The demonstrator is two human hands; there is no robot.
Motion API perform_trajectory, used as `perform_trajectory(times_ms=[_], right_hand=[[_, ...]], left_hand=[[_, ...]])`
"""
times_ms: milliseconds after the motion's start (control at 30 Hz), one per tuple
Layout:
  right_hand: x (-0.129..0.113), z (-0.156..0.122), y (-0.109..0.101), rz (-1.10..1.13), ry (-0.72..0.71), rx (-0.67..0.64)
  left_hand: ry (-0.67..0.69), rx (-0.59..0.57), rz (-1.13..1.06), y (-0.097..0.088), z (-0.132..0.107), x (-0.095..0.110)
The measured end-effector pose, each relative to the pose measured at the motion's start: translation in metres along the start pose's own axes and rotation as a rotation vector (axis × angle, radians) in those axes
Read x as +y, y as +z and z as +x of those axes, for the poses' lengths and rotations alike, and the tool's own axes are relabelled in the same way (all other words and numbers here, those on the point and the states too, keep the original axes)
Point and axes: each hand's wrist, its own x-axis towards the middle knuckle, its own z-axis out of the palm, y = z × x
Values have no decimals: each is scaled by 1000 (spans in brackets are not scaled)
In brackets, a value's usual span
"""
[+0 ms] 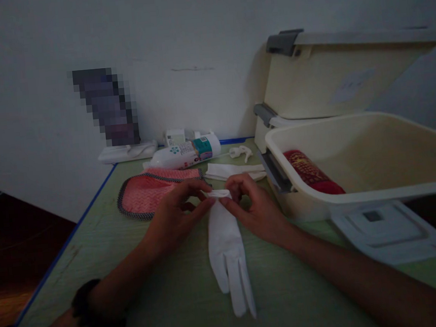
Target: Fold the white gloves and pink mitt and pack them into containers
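Observation:
A white glove lies on the green table with its fingers toward me and its cuff at the far end. My left hand pinches the left side of the cuff between thumb and fingers. On the right side of the same cuff, my right hand pinches it in the same way. The cuff edge looks folded over between the two hands. Just beyond them lies another white cloth piece, perhaps a second glove. Left of my left hand is a red pouch-like cloth with dark checked trim.
A white bottle lies on its side behind the cloth, with a white pump head near it. An open cream storage box holds a red roll-shaped item. A pale lid sits at right. A pixelated device on a stand stands back left.

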Motion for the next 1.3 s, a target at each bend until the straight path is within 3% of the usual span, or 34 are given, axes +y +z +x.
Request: perform_trajectory(times_ms=[233, 433, 1033, 1300], right_hand=[[-2, -1, -2, -66, -95, 11], [-2, 0, -2, -93, -68, 49], [-4, 0, -5, -157, -132, -15], [-8, 0, -6, -293, -121, 102]], left_hand=[[-57, 1, -69, 0, 2, 1], [-115, 11, -90, 1, 2, 6], [52, 68, -110, 1, 1, 1], [-6, 23, -131, 2, 0, 0]])
